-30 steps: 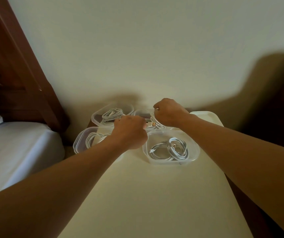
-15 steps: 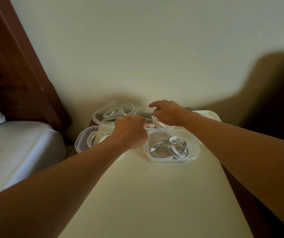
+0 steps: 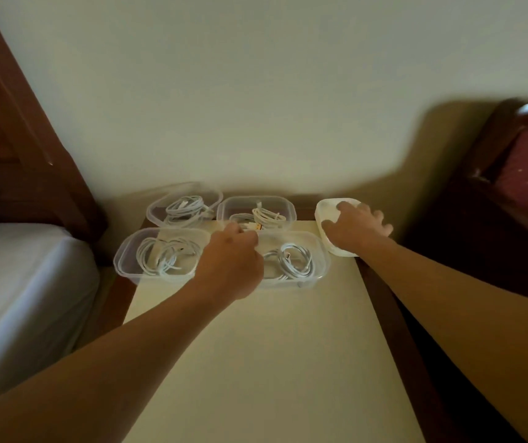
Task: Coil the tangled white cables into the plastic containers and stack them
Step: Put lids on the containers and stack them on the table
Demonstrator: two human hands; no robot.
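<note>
Head view: Four clear plastic containers sit in a two-by-two block at the far end of the cream table [image 3: 256,362], each holding a coiled white cable. The far-left container [image 3: 160,207] and near-left container [image 3: 125,251] overhang the table's left edge. Your left hand [image 3: 230,266] sits over the gap between the near-left container and the near-right container [image 3: 318,251], fingers curled, fingertips at the front rim of the far-right container [image 3: 288,207]; you cannot tell what they hold. Your right hand [image 3: 356,228] lies spread, fingers straight, on a white lid [image 3: 325,209] at the table's far-right corner.
</note>
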